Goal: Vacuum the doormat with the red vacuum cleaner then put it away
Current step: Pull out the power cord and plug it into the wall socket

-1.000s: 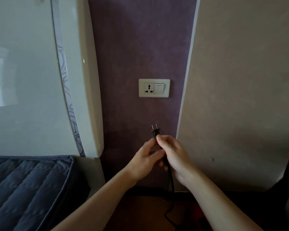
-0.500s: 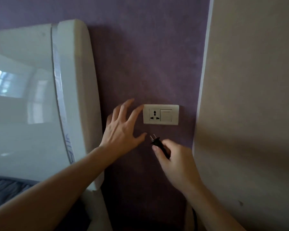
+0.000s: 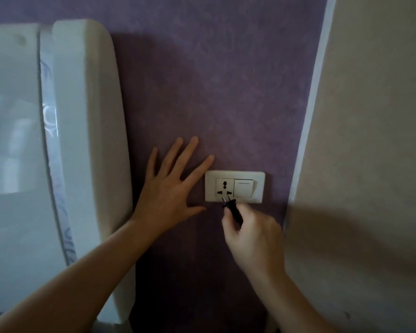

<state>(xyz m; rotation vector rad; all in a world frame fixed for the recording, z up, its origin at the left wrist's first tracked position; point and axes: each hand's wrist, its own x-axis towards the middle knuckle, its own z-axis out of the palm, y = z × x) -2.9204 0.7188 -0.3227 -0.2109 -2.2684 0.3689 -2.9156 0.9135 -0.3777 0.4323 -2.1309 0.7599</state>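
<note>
Two bare hands work at the purple textured wall [image 3: 202, 92]. Our left hand [image 3: 168, 191] lies flat on that wall, fingers straight and spread; index tip near the top-left corner of the white rectangular socket-and-switch plate [image 3: 235, 175], thumb tip just beside its lower-left corner. Our right hand [image 3: 255, 239] sits below the plate, thumb and curled fingers pinching the small black two-prong plug [image 3: 233, 211]. Prongs tilt up and left, tips over the socket's two lower slots; whether they have entered we cannot tell. White rocker switch [image 3: 244, 188] on the plate's right half, untouched. Room to move: the glossy white rounded headboard [image 3: 82, 140] edge stands left of our left hand, bare wall between. Pale trim strip [image 3: 305, 140] and beige wall panel [image 3: 370, 116] lie right of the plate, apart from it.
</note>
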